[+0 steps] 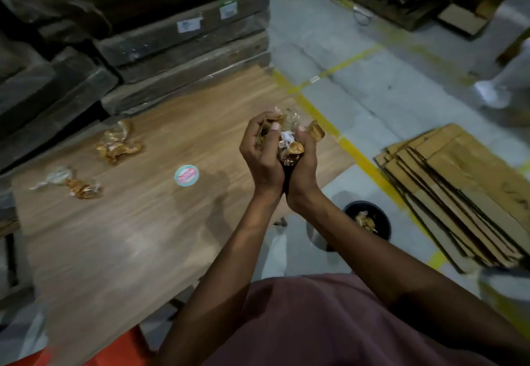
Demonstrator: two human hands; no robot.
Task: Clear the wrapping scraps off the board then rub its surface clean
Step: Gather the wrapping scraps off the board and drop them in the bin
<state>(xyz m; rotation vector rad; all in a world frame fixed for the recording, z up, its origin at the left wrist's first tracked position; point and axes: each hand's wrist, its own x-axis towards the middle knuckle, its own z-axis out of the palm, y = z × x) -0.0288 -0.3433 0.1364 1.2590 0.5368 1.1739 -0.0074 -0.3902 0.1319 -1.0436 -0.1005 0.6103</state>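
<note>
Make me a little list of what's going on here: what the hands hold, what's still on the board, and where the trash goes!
left hand: cupped round scraps
right hand: cupped round the same bundle of wrapping scraps
board: wooden, not yet cleared
left on board: scrap pile, smaller scraps, round sticker
black bucket: on the floor by the board, already has scraps inside
wiping: not begun

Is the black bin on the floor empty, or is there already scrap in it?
Not empty. The black bin stands upright and open-topped, with crumpled golden scraps visible inside.
</note>
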